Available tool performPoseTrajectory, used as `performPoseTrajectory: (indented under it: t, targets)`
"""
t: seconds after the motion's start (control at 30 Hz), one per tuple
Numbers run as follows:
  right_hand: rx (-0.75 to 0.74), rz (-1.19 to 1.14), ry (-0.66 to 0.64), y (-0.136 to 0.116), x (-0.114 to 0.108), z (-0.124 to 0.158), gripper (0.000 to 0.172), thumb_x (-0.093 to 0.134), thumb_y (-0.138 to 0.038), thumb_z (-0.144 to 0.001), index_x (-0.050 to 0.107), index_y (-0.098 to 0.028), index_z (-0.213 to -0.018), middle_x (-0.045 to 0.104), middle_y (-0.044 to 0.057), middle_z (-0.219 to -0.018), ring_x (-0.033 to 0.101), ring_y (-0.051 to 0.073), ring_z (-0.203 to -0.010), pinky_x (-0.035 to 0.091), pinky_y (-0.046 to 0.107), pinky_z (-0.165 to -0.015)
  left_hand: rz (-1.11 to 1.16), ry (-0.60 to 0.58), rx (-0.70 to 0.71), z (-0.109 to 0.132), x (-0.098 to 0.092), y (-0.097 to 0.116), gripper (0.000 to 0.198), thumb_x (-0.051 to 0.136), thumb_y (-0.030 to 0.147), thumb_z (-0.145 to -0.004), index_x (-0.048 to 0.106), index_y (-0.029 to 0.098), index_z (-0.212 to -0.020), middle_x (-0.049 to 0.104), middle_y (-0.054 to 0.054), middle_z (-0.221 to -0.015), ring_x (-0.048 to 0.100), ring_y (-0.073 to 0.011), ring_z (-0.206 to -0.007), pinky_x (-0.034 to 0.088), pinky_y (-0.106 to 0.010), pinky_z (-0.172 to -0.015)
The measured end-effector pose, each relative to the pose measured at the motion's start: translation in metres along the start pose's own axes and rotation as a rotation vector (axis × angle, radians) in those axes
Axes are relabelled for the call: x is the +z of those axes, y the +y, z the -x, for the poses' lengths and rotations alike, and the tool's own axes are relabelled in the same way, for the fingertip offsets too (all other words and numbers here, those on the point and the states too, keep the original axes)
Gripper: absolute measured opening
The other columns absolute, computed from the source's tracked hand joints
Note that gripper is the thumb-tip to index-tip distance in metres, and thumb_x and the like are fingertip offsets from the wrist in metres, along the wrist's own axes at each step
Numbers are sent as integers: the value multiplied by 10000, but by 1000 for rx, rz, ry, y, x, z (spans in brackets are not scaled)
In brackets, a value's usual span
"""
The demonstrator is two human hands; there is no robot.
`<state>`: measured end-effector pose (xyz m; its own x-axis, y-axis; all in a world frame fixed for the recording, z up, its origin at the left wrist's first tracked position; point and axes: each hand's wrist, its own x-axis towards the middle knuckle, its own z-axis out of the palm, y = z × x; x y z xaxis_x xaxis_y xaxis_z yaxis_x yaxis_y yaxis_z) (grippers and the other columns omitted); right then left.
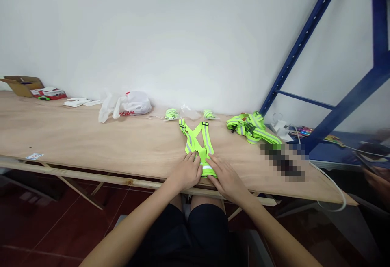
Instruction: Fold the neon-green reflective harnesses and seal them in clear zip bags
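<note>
A neon yellow-green reflective vest of elastic straps with grey stripes lies on the table before me. Its straps cross in an X, and black buckles sit at the upper ends. On the lower left of the vest rests my left hand, fingers laid over the strap and not closed round it. My right hand lies at the lower right, fingers stretched on the band, thumb apart near its bottom edge. Part of the waistband is hidden under both hands.
More reflective straps lie heaped at right, beside a pixelated patch. Along the wall are bagged vests, a white plastic bag and an open carton. A blue metal frame rises at right; a white cable hangs over the table edge.
</note>
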<state>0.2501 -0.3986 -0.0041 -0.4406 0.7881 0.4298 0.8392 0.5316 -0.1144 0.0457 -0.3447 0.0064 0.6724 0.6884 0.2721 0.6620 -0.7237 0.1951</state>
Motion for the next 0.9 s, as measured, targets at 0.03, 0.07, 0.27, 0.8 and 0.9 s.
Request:
performPoseTrajectory:
  t: [0.03,0.07,0.27,0.8,0.9]
  targets:
    - [-20,13,-1,-2,0,5,520,459,-303,-995,423,-216,-1507,491,153,-1504,457,323,-1393,454,546,-1091,22,8,8,3,0,1,399,316,254,-1022,513,55,-1307,505,-241,-1454,395,-296,-1433,348,-492,-1156]
    - [-34,18,-4,-4,0,9,503,449,-282,-997,444,-227,-1497,510,143,-1490,471,320,-1383,463,543,-1086,44,14,12,5,0,1,395,312,242,-1018,505,58,-1310,499,-243,-1459,397,-291,-1434,351,-491,-1156]
    - [-17,-51,43,-12,-4,17,473,420,-207,-997,506,-244,-1461,532,111,-1475,515,267,-1356,500,477,-1075,266,-4,4,17,-17,-1,354,312,211,-1002,418,106,-1323,562,-221,-1380,565,-263,-1266,471,-435,-1043]
    - [-2,-98,157,-15,6,18,402,645,-341,-911,634,-256,-1303,668,116,-1312,650,286,-1191,566,460,-984,209,74,161,36,-18,-14,255,579,440,-947,569,188,-988,679,-103,-1082,637,-245,-1001,511,-346,-855]
    - [-21,-91,168,-20,6,22,350,592,-274,-940,640,-249,-1285,690,115,-1269,668,271,-1151,579,444,-951,171,57,213,49,-14,-15,266,643,399,-910,561,191,-1055,639,-133,-1257,605,-273,-1158,509,-385,-950]
